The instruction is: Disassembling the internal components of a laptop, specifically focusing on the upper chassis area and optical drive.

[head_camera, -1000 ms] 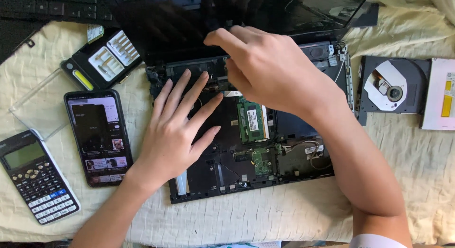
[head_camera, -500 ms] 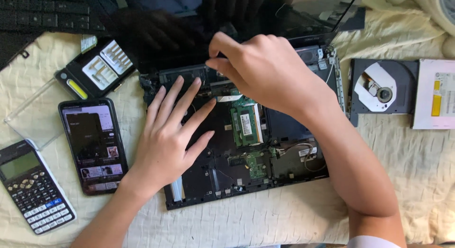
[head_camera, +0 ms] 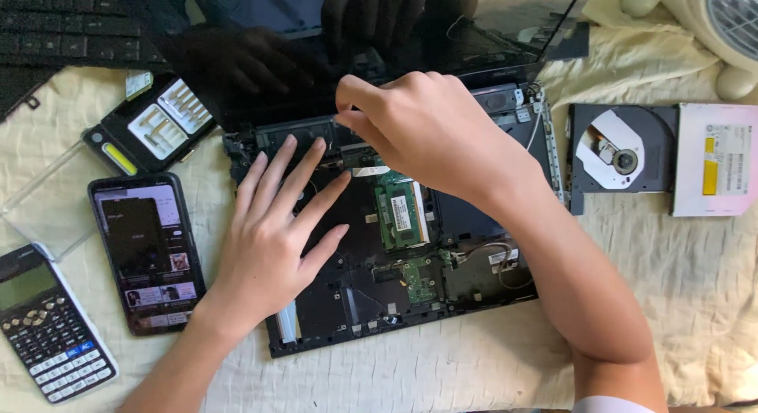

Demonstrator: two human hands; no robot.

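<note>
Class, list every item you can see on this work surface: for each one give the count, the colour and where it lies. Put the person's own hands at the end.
opened laptop: one, black, centre, its insides showing
memory card: one, green, inside the laptop
disc drive: one, black and white, right of the laptop
phone: one, black, screen lit, left of the laptop
calculator: one, black, lower left
bit case: one, black, above the phone
keyboard: one, black, top left
cloth: one, cream, under everything
fan: one, white, top right, partly seen
left hand: flat on the laptop, fingers spread
right hand: fingers pinched at the laptop's far edge; what they hold is hidden
</note>
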